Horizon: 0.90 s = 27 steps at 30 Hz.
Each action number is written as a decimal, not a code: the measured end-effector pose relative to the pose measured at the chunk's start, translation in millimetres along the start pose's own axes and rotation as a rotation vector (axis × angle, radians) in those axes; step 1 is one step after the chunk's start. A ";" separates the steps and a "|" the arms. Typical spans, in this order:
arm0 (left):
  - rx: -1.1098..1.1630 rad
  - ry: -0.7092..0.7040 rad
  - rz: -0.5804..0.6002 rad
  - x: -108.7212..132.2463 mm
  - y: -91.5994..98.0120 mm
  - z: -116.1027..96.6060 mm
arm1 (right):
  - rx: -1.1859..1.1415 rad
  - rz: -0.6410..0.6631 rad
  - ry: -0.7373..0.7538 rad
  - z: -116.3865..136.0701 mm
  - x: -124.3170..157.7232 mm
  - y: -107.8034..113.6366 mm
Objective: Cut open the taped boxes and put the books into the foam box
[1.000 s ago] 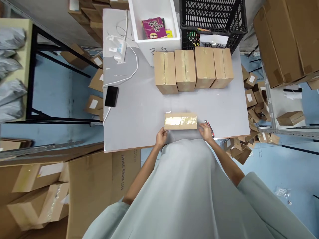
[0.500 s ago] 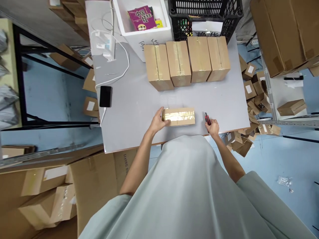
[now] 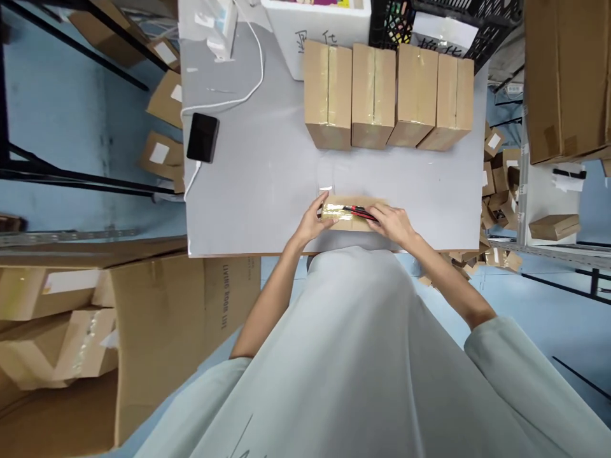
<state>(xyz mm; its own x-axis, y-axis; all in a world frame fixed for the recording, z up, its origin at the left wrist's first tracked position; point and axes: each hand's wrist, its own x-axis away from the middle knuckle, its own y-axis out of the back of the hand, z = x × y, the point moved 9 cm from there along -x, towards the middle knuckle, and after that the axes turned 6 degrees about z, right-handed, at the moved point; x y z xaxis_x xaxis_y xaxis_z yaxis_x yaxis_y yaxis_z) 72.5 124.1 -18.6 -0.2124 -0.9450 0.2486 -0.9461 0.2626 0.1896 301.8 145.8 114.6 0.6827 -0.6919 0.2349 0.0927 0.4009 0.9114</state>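
Observation:
A small taped cardboard box [image 3: 344,224] lies lengthwise near the front edge of the table. My left hand [image 3: 310,222] grips its left end, thumb on the near side and fingers on the far side. In my right hand [image 3: 392,222] is a red and black utility knife [image 3: 359,212], held over the top of the box and pointing left along the shiny tape. Whether the blade touches the tape I cannot tell. The right end of the box is partly hidden by my right hand.
Several taped cartons [image 3: 372,95] stand in a row at the back, before a white foam box [image 3: 329,25] and a black crate [image 3: 494,28]. A black phone [image 3: 203,137] with a white cable lies on the left. An open large carton [image 3: 167,337] stands at the lower left.
My right hand has moved left with the utility knife, from beside the box to over its top. My left hand still holds the left end. The view has shifted.

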 end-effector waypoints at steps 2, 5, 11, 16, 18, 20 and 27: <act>0.058 0.000 0.019 1.2 -3.5 0.4 | 0.100 0.080 0.076 19.0 -21.5 -1.1; 0.133 0.003 0.032 1.6 -6.0 -2.2 | 0.199 0.154 0.140 38.0 -45.9 -3.8; 0.192 -0.016 0.039 0.4 -7.2 -8.0 | 0.287 0.240 0.172 54.0 -65.0 -8.7; 0.189 -0.016 0.027 -0.4 -6.7 -6.2 | 0.315 0.268 0.177 58.6 -69.6 -9.5; 0.201 -0.016 0.026 -0.9 -6.7 -6.4 | 0.337 0.288 0.188 62.0 -70.1 -8.3; 0.217 -0.021 0.033 -1.5 -7.1 -7.5 | 0.362 0.311 0.207 67.1 -69.6 -6.0; 0.200 -0.011 0.055 -0.3 -7.6 -8.1 | 0.410 0.381 0.299 83.7 -64.7 1.2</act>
<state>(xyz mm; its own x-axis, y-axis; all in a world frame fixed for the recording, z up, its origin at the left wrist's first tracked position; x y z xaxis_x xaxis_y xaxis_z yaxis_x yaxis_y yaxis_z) 81.7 124.0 -12.5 -0.2669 -0.9325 0.2432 -0.9624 0.2711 -0.0166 197.2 140.8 128.8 0.7916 -0.3251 0.5174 -0.4408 0.2826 0.8519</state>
